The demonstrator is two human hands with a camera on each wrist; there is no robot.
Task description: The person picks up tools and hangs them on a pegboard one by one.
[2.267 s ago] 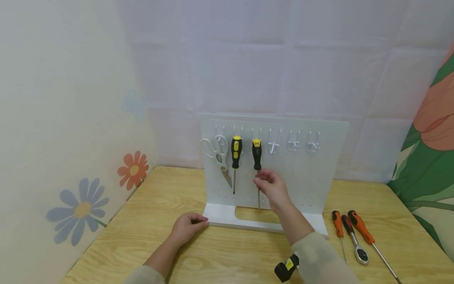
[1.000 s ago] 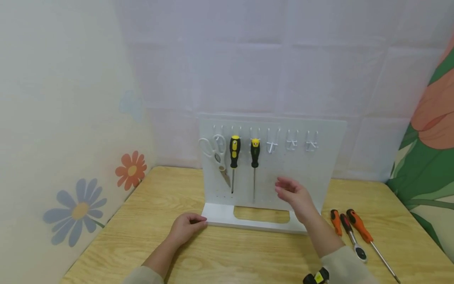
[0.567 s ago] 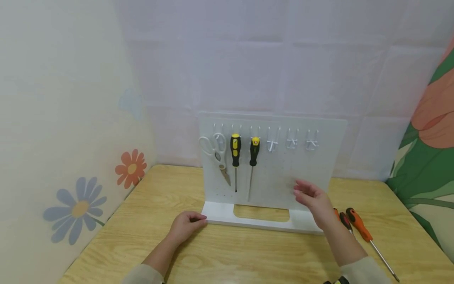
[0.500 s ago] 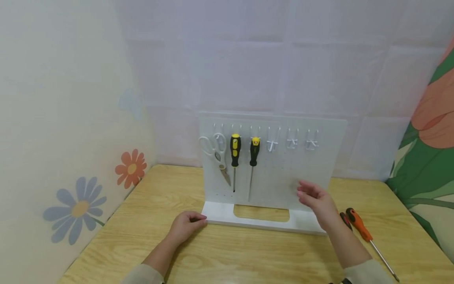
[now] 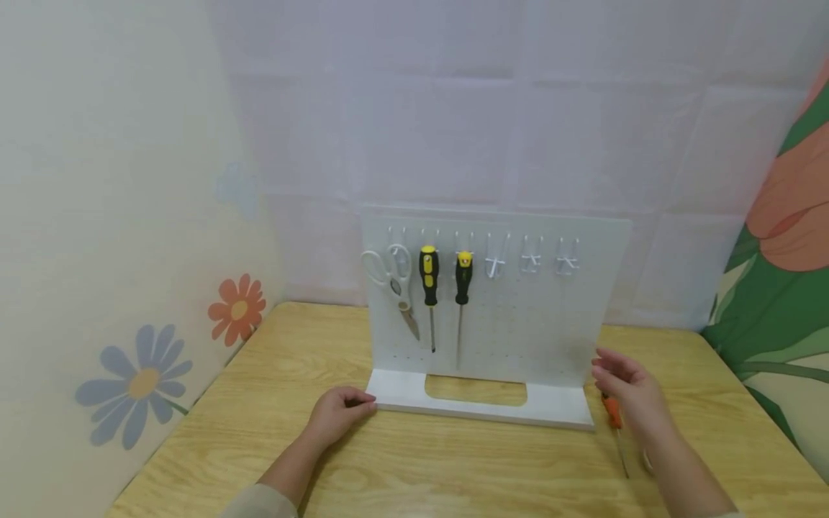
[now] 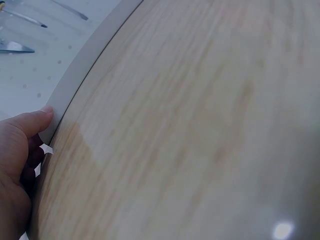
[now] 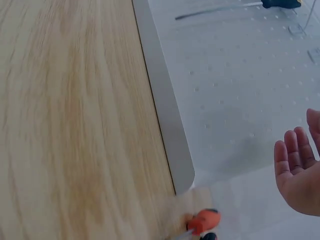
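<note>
A white pegboard stand [image 5: 531,324] stands on the wooden table. From its hooks hang white-handled scissors [image 5: 396,284], a yellow-and-black screwdriver [image 5: 429,277] and a second black screwdriver with a yellow top [image 5: 463,280]. At the base's front left corner, my left hand [image 5: 335,416] pinches the edge between thumb and fingers; the left wrist view shows the thumb [image 6: 37,121] on that edge. My right hand [image 5: 631,396] is open and holds nothing, just right of the board. Beside and below it lies a small orange-handled screwdriver [image 5: 612,411], partly covered in the head view.
Three white hooks [image 5: 531,260] on the board's right side carry nothing. A sliver of a metal tool [image 5: 648,460] peeks out by the right forearm. Flower-patterned cloth [image 5: 139,385] borders the table [image 5: 259,374] on the left, and a pale cloth hangs behind.
My right hand has let go of the third hook's screwdriver and moved right and down, past the board's edge, over the loose tools. The hung screwdrivers sway slightly. My left hand stays put.
</note>
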